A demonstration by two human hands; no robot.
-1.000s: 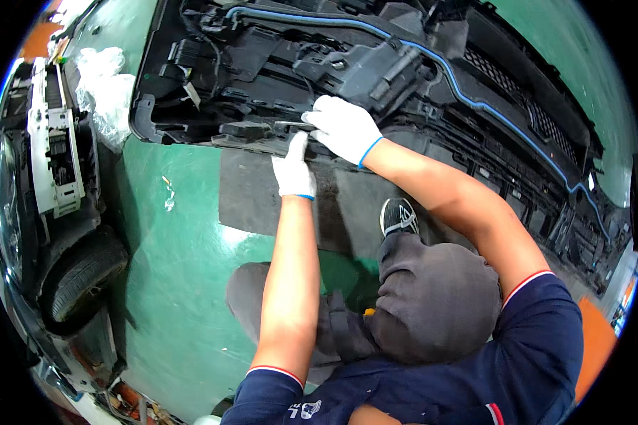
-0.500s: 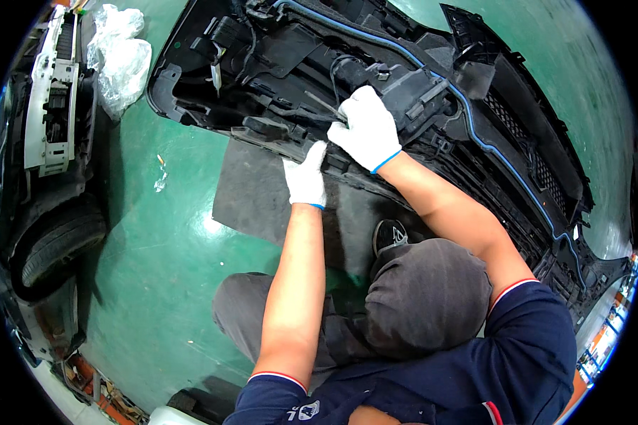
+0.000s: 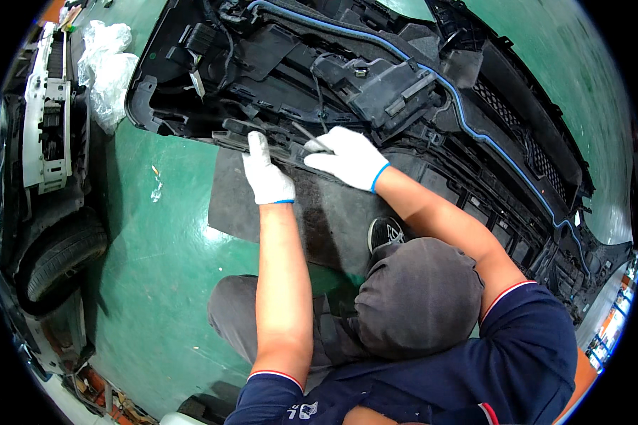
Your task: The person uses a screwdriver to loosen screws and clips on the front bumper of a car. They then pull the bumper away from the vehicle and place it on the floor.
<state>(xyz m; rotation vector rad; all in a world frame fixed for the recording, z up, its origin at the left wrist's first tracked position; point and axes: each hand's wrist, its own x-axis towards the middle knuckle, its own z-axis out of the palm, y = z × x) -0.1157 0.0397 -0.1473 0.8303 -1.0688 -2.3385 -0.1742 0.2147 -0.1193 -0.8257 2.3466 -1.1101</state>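
A large black car bumper (image 3: 283, 53) lies with its ribbed inner side facing up, and a blue hose (image 3: 463, 113) runs along it. My left hand (image 3: 268, 173), in a white glove, grips the bumper's near edge, thumb on top and the other fingers mostly hidden. Just right of it, my gloved right hand (image 3: 349, 157) is closed around a screwdriver (image 3: 309, 135). Only its thin grey shaft shows, slanting up and left over the near edge; the handle is inside the glove.
Under the bumper's near side lies a dark mat (image 3: 237, 195) on the green floor (image 3: 156, 269). At left stands a car body with a tyre (image 3: 64, 258) and a pale crossbeam (image 3: 39, 134). Clear plastic wrapping (image 3: 110, 74) lies beside it. My shoe (image 3: 384, 232) is close to the bumper.
Both hands have shifted left along the near edge. My right hand has also come down, nearer to me, bringing the screwdriver from over the bumper's inside to its edge.
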